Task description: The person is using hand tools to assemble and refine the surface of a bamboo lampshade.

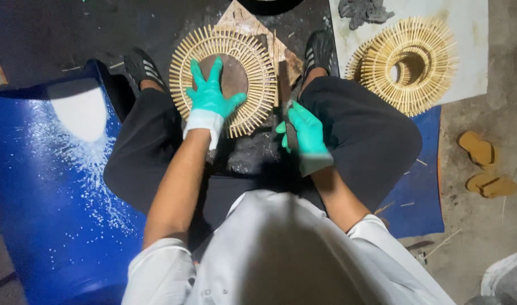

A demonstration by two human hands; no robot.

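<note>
Right hand (305, 131) fingers grip dark blade (285, 90) beside ring edge; left hand (212, 96) fingers spread flat on bamboo ring (253, 62).

Dark floor (55, 34) under stick ring (224, 79)

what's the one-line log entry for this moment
left hand flat on stick ring | right hand grips blade | finished rings stacked right

I sit low in a rough craft workshop, my shoes planted on a dark, stained floor (55, 34) littered with splinters. A stack of finished bamboo-stick rings (408, 65) rests on a white sheet (467, 34), a spattered blue drum (49, 192) stands beside me, and worn sandals (487, 164) lie on bare concrete.
</note>
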